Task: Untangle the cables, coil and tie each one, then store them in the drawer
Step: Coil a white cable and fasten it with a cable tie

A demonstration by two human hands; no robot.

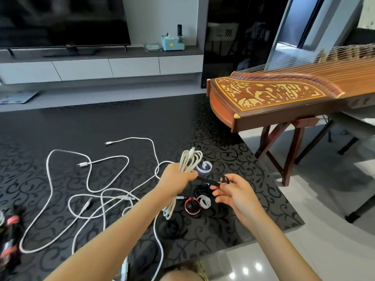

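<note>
Dark scroll-patterned rug (121, 122) spread over a pale tiled floor. Left hand (176, 179) closed round the middle of a coiled white cable (191, 159), with loops fanning out above the fist and hanging down below it. Black strap (207, 181) stretched from the coil, at the left thumb, across to the right hand (233, 191); pinched there between thumb and fingertips, curled end poking up past the thumb. Just right of the coil's upper loops, a white strap curl (205, 166) on the rug. Below the coil and to its right, under the black strap, a red-and-black strap ring (191, 206) with a second white strap (205, 201) beside it. Left of the coil, loose white cables (82, 164) sprawled and crossing one another. Far beyond the coil, a row of drawers (132, 66), all shut, under a television (60, 19). Beyond the coil to the right, a wooden zither (274, 96) on its stand.
</note>
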